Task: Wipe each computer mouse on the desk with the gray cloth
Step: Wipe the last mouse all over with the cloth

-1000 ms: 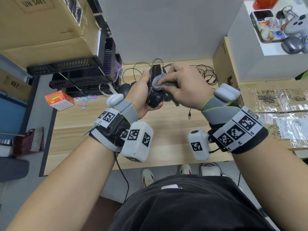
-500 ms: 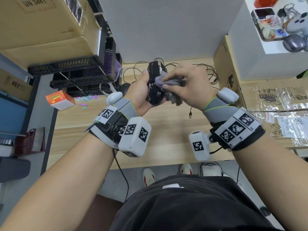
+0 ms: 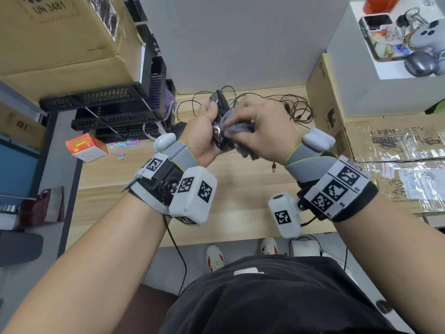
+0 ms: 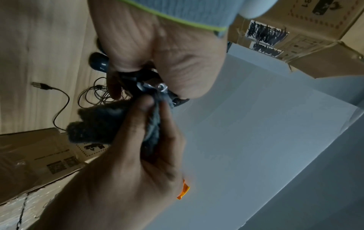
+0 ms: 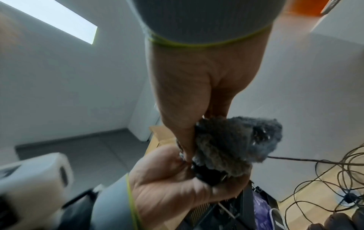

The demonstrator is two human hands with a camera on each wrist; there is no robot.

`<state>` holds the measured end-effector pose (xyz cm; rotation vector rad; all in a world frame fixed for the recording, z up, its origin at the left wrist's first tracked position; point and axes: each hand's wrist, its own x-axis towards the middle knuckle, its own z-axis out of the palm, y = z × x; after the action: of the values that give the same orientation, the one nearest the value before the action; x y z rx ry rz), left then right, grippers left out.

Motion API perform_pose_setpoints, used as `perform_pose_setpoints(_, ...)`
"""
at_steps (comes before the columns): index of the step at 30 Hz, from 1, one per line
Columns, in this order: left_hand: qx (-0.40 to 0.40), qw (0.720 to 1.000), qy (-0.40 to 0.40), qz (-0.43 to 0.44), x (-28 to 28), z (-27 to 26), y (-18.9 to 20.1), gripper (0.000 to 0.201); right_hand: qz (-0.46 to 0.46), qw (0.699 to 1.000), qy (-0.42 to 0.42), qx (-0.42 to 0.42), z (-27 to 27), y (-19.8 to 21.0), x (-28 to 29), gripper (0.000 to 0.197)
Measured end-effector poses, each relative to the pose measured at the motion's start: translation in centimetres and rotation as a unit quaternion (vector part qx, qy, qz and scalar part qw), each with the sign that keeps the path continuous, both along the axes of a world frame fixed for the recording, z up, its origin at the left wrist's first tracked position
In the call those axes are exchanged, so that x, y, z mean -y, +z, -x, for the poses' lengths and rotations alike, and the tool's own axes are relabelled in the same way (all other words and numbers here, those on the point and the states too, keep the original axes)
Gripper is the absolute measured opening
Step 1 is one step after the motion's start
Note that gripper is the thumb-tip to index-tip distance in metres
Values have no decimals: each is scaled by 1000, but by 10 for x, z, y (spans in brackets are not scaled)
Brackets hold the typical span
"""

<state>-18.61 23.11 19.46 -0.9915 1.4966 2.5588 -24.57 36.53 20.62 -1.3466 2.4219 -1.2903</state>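
Note:
A black computer mouse (image 3: 222, 104) is held up above the wooden desk (image 3: 240, 189), turned on its edge. My left hand (image 3: 203, 132) grips it from the left, thumb along its side. My right hand (image 3: 261, 127) pinches the bunched gray cloth (image 3: 234, 128) and presses it against the mouse's right face. The left wrist view has the mouse (image 4: 148, 84) in the left hand (image 4: 157, 46), with the cloth (image 4: 94, 123) in the right hand (image 4: 128, 163). From the right wrist, the cloth (image 5: 232, 144) covers most of the mouse (image 5: 206, 175).
A second dark mouse (image 3: 179, 128) lies on the desk behind my left hand, also seen as a mouse (image 4: 98, 62). Tangled cables (image 3: 289, 104) lie at the back. Black trays (image 3: 115, 112) and an orange box (image 3: 85, 147) stand left, cardboard boxes (image 3: 397, 145) right.
My left hand has turned the mouse from face-up onto its edge. My right hand has rubbed the cloth across it, to the right and then back down its side.

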Motion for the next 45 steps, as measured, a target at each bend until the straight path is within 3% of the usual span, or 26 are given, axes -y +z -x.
perform_pose_setpoints(3, -4, 1000, 17, 3, -1, 1, -7, 39, -30, 997, 68, -24, -7, -2, 2, 11)
perform_pose_setpoints(6, -11, 1000, -1, -20, -4, 2, -7, 42, 30, 999, -27, 10, 8, -1, -1, 13)
perform_pose_setpoints(8, -6, 999, -6, -31, -6, 1, -5, 43, 44, 996, -71, -18, 14, -1, -1, 15)
perform_pose_setpoints(10, -1, 1000, 6, -31, -6, 3, -5, 44, 9, 998, -28, -60, 8, -1, 3, 14)
perform_pose_setpoints(12, -2, 999, 39, -16, -2, 5, -7, 44, -29, 995, 67, -67, -3, -3, 6, 13)
perform_pose_setpoints(15, -5, 996, 80, -23, 4, 7, -9, 38, -87, 987, 132, -20, -9, -11, 2, 13)
perform_pose_setpoints(18, -17, 998, 60, -30, 6, 6, -4, 34, -50, 995, 45, 70, 0, -9, -7, 10)
perform_pose_setpoints(21, -19, 999, 19, -30, 1, 4, 2, 27, 32, 996, -38, 79, 8, 0, -9, 17)
perform_pose_setpoints(24, -16, 999, 26, -11, -7, 4, 2, 28, 8, 998, 18, 60, -1, 9, -3, 15)
perform_pose_setpoints(27, -12, 999, 31, 4, -5, 3, 0, 38, -61, 991, 56, 103, 1, 9, -4, 15)
perform_pose_setpoints(32, 12, 999, -18, -26, 1, -6, 7, 42, -45, 990, -94, 92, 33, -3, -21, 20)
perform_pose_setpoints(36, 30, 999, -1, -36, -2, -8, 3, 44, 48, 961, -71, 263, 35, 1, -24, 21)
perform_pose_setpoints(38, 36, 999, 7, -38, -4, -7, 2, 45, 69, 952, -50, 293, 32, 4, -25, 19)
perform_pose_setpoints(42, 44, 998, 16, -34, -3, -7, 2, 44, 83, 957, -21, 277, 31, 8, -31, 12)
perform_pose_setpoints(45, 56, 997, 32, -34, 1, -7, 1, 43, 52, 982, -24, 181, 33, 10, -34, 19)
